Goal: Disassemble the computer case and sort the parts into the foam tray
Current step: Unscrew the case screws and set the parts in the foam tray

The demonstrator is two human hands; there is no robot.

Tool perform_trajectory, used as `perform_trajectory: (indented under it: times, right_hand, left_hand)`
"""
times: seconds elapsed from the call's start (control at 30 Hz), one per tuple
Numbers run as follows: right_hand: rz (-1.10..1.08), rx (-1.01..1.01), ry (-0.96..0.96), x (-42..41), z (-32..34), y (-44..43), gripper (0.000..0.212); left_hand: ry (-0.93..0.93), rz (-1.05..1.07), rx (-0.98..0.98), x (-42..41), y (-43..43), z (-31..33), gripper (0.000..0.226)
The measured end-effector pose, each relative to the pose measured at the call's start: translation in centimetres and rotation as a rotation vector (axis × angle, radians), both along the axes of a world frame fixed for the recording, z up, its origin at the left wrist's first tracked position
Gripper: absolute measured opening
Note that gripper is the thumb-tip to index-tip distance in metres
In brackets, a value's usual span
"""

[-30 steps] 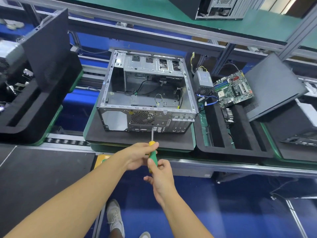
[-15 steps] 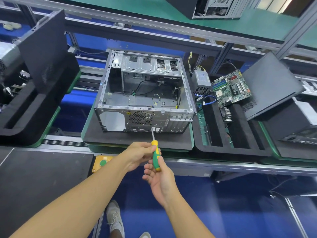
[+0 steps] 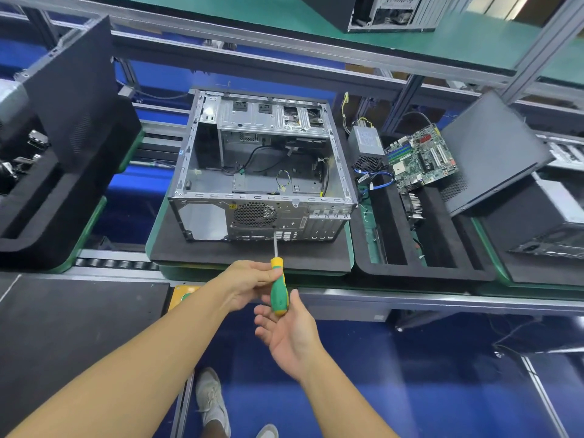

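An open, gutted metal computer case (image 3: 262, 172) lies on a black foam pad (image 3: 252, 257), rear panel facing me. My left hand (image 3: 246, 284) pinches the top of a green and yellow screwdriver (image 3: 278, 289), whose shaft points up at the case's rear ports. My right hand (image 3: 287, 331) lies palm-up beneath the handle's butt with fingers spread. To the right, the black foam tray (image 3: 442, 273) holds a power supply (image 3: 366, 147), a motherboard (image 3: 420, 156) and a heatsink fan (image 3: 414, 205).
A dark side panel (image 3: 493, 150) leans on the tray's right end. Another black foam tray (image 3: 41, 197) with a leaning panel stands at the left. A second case (image 3: 388, 11) sits on the green upper shelf. A black mat (image 3: 79, 327) lies near left. My shoes show below.
My right hand has let go of the screwdriver handle and opened beneath it. My left hand now holds the tool alone, its tip still near the case's rear panel.
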State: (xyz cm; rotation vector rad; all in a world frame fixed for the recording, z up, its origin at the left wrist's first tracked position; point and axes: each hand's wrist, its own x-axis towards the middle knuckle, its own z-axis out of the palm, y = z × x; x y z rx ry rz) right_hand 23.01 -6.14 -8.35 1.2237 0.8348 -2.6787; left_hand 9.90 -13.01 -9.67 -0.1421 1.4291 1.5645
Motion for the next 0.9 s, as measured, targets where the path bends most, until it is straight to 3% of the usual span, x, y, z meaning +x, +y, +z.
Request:
perform_trajectory:
  times: [0.1, 0.2, 0.33, 0.4, 0.57, 0.63, 0.8, 0.9]
  right_hand:
    - [-0.075, 0.093, -0.018, -0.1, -0.2, -0.1, 0.042]
    - [-0.155, 0.388, -0.027, -0.4, -0.7, -0.3, 0.015]
    - [-0.081, 0.644, -0.042, -0.7, -0.7, -0.8, 0.021]
    - [-0.056, 0.618, -0.040, -0.8, -0.6, -1.1, 0.023]
    - [-0.092, 0.122, -0.013, -0.8, -0.1, -0.8, 0.047]
    - [-0.056, 0.051, -0.032, -0.7, -0.4, -0.8, 0.054]
    - [-0.160, 0.322, -0.002, -0.9, -0.8, -1.2, 0.018]
    - [-0.128, 0.584, -0.047, -1.1, -1.0, -1.5, 0.017]
  left_hand:
    - [-0.012, -0.001, 0.067, -0.1, -0.1, -0.2, 0.021]
    - [-0.035, -0.068, 0.111, 0.0, 0.2, 0.4, 0.024]
    - [0.026, -0.087, -0.009, 0.5, 1.1, 1.0, 0.039]
    - [0.050, -0.024, -0.049, 0.6, 1.2, 0.8, 0.035]
    - [0.061, 0.091, -0.071, 0.5, 0.8, 0.0, 0.033]
    - [0.048, 0.093, -0.052, 0.5, 0.7, 0.1, 0.033]
    - [-0.035, 0.023, 0.096, 0.2, 0.2, 0.3, 0.023]
    - [-0.033, -0.074, 0.104, 0.0, 0.5, 0.8, 0.021]
